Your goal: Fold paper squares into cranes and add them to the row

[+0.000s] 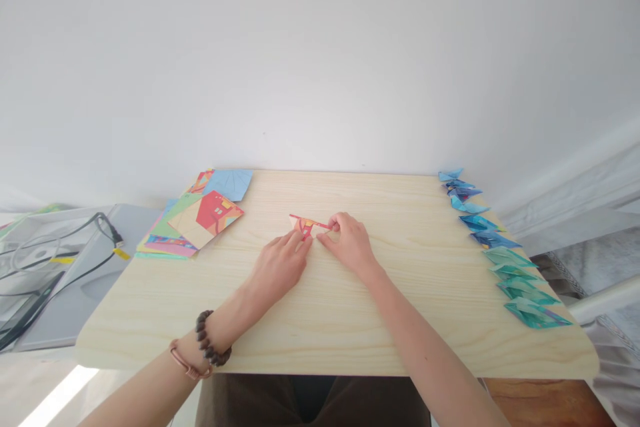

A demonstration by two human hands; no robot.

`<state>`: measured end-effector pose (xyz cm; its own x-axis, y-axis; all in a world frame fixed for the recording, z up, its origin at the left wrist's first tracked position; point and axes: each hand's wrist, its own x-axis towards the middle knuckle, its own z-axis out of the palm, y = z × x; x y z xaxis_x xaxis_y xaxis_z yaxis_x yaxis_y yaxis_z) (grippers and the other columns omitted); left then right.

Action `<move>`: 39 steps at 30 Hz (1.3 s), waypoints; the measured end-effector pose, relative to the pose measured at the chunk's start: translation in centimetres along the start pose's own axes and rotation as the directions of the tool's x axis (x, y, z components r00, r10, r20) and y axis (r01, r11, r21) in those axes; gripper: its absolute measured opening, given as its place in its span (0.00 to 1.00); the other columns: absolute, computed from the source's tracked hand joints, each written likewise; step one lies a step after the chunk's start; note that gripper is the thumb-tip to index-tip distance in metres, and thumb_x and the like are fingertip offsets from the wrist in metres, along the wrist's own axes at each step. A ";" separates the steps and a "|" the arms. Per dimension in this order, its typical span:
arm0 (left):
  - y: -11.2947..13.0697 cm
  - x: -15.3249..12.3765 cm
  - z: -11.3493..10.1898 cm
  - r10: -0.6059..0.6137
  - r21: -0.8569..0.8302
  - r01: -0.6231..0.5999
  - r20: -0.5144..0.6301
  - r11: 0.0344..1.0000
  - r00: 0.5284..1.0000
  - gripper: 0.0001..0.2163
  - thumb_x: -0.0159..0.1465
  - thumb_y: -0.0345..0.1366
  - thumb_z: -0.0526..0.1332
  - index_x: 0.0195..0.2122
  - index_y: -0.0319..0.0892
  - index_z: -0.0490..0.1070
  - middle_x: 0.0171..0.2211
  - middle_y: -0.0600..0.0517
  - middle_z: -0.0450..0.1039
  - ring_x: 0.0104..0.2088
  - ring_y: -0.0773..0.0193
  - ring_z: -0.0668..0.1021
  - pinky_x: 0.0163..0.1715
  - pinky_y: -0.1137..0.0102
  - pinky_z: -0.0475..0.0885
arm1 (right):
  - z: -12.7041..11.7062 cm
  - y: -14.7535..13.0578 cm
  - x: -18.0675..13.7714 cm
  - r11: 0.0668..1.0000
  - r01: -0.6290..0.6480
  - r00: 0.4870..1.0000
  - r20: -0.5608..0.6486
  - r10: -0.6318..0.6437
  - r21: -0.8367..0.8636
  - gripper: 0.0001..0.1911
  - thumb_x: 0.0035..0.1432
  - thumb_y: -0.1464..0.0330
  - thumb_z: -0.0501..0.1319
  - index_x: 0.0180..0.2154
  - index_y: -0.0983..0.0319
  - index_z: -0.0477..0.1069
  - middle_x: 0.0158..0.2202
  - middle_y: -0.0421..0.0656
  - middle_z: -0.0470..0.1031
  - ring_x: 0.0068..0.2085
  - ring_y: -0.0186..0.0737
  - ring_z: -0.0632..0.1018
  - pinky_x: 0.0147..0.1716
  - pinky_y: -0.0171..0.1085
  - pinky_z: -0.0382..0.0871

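Note:
A small piece of folded origami paper [306, 227], red, cream and orange, lies near the middle of the wooden table, with a straight upper edge and a pointed left tip. My left hand [281, 263] holds its lower left part against the tabletop, fingers close together; they hide that part of the paper. At the right end, my right hand [350, 240] pinches the paper between thumb and fingers. Two bracelets, one of dark beads [206, 339] and one copper-coloured [186, 360], circle my left wrist.
Patterned paper sheets [200, 220] lie overlapped at the table's left. Several folded blue and green paper pieces [487, 240] line its right edge. A white wall [320, 67] borders the table [350, 340] at the back. Cables [75, 260] lie in and over a bin at far left.

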<state>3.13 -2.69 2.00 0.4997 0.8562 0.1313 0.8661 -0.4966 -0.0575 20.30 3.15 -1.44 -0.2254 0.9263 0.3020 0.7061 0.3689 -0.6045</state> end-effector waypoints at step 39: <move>-0.6 0.1 0.1 0.051 -0.071 -0.056 -0.065 0.996 0.997 0.14 0.62 0.29 0.51 0.48 0.41 0.67 0.37 0.45 0.70 0.40 0.58 0.71 0.39 0.63 0.69 | -0.5 0.3 0.5 0.996 -0.073 0.997 0.037 0.071 0.058 0.12 0.52 0.71 0.54 0.41 0.60 0.65 0.36 0.42 0.69 0.38 0.38 0.71 0.40 0.38 0.63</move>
<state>2.68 -2.32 1.95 0.5412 0.8187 0.1920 0.8336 -0.5523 0.0056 20.73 3.65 -1.09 -0.1993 0.9523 0.2310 0.6802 0.3042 -0.6670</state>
